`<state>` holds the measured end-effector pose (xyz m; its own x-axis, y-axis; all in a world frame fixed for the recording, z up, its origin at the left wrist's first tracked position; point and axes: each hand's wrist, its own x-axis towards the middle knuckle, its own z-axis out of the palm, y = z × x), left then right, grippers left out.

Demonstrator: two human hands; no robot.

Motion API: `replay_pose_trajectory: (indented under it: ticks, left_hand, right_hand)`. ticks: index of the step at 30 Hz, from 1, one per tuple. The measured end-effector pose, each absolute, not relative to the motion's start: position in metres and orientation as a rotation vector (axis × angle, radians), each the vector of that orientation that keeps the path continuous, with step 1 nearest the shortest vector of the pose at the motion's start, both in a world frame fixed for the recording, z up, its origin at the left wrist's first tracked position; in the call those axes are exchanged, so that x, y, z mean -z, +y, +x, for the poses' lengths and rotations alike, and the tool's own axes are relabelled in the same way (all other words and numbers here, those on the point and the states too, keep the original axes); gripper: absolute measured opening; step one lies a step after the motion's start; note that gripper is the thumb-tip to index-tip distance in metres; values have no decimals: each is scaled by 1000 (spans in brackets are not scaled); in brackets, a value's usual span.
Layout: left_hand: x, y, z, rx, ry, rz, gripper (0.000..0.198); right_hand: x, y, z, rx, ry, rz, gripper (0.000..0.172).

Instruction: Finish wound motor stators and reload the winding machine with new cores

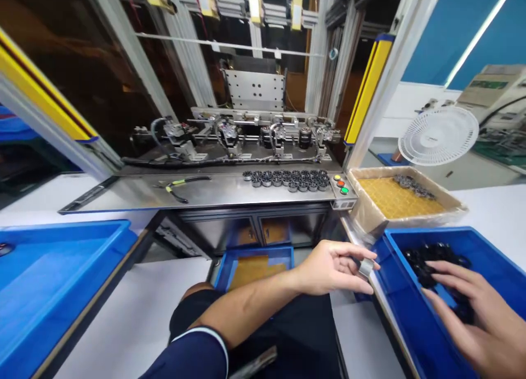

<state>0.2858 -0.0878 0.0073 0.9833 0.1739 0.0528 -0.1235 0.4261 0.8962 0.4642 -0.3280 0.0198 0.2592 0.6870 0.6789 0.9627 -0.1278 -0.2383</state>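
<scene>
My left hand (335,266) reaches across to the right, its fingers closed on a small silvery metal ring-shaped part (365,268). My right hand (472,308) is over the right blue bin (394,291), fingers spread above the black round parts (438,256) lying inside. Whether its fingertips touch any of them I cannot tell. Several dark metal rotor-like parts (287,179) stand in rows on the steel bench (222,193) ahead.
Pliers (178,188) lie on the bench's left. Colored buttons (341,184) sit at its right end, beside a lined carton (382,220) with more metal parts. A machine fixture (255,135) stands behind. Another blue bin (61,291) is on the left; a white fan (438,135) stands right.
</scene>
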Motion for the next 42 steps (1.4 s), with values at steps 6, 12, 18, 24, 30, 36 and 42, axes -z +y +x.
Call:
replay_pose_trajectory:
  ticks: [6,12,18,24,30,36,42]
  left_hand:
    - [-12,-119,278,-125,-51,1146,66]
    - [-9,-133,283,-43,-36,1086,68]
    - [-6,-134,287,-48,25,1088,66]
    - [-4,-135,288,-110,14,1103,57]
    - [-2,-134,287,-116,-13,1089,57]
    - [0,-134,287,-94,13,1122,62]
    - [-1,-133,285,-73,35,1141,63]
  right_hand:
    - [-43,-309,375,489,-1607,-1799,49]
    - [-43,-311,382,464,-1676,-1672,44]
    - [-37,-310,385,402,-1661,-1670,46]
    - [-36,-309,389,469,-1689,-1679,43]
    - [-34,-309,394,507,-1754,-1676,50]
    - [-34,-310,396,540,-1785,-1695,46]
    - [-35,-312,398,544,-1805,-1696,47]
